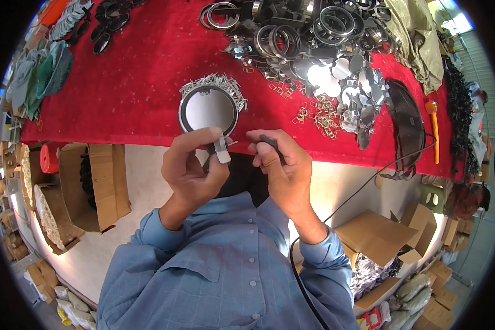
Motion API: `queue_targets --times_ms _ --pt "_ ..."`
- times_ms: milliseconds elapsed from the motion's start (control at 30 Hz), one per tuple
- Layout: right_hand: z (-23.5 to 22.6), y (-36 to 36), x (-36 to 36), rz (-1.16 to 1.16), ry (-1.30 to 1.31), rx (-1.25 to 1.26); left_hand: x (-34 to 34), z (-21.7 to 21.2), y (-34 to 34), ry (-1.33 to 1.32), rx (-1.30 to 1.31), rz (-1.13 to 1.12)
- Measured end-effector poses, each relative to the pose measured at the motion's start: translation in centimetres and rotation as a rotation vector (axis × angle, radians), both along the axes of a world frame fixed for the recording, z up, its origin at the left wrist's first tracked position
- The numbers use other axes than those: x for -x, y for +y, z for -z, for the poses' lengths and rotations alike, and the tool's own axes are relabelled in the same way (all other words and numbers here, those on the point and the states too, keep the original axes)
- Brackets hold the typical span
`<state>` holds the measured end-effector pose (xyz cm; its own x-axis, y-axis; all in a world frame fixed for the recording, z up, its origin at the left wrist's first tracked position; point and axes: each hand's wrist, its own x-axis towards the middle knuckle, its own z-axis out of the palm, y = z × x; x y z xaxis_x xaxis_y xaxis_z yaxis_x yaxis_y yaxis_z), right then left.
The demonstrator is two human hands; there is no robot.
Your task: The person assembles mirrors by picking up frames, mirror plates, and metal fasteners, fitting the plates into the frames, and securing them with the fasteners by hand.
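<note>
Holding a round, dark-rimmed mirror with a pale grey glass face (208, 110) above the red-clothed table (143, 82), the left hand (195, 165) is pinching its small white tab, fingers closed. The right hand (278, 165) is gripping a thin dark tool (269, 142), fingers curled shut around it.

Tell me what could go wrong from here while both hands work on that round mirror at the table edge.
1. The round mirror is pinched only at its lower rim by the left hand, over the table edge; a slip could drop it to the floor.
2. The right hand holds a dark tool near the left fingers; a jab seems possible.
3. The pile of small metal clips behind could get scattered.
</note>
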<state>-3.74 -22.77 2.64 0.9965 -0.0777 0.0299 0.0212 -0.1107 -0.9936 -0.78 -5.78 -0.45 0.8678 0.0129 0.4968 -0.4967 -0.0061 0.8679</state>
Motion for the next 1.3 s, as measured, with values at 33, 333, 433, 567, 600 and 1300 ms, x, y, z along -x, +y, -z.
queue_targets --times_ms 33,333,433,567,600,1300 --pt "-0.1 0.0 -0.1 -0.034 -0.033 0.062 -0.2 -0.1 0.1 -0.001 -0.004 0.002" --pt "-3.2 1.9 0.1 -0.078 -0.012 0.212 -1.7 -1.6 0.6 -0.550 -0.444 -0.018" --pt "-2.5 2.7 0.2 -0.048 -0.042 0.202 -0.9 -1.7 1.1 -0.521 -0.521 -0.021" --pt "-1.8 3.2 0.3 0.001 -0.153 0.274 -1.6 -1.9 0.2 -0.594 -0.463 -0.071" --pt "-1.6 3.2 0.3 0.025 -0.215 0.318 -1.6 -2.1 0.2 -0.598 -0.465 -0.064" --pt "-0.2 0.2 -0.4 0.016 -0.126 0.399 -5.4 -0.8 3.8 0.225 -0.409 -0.068"
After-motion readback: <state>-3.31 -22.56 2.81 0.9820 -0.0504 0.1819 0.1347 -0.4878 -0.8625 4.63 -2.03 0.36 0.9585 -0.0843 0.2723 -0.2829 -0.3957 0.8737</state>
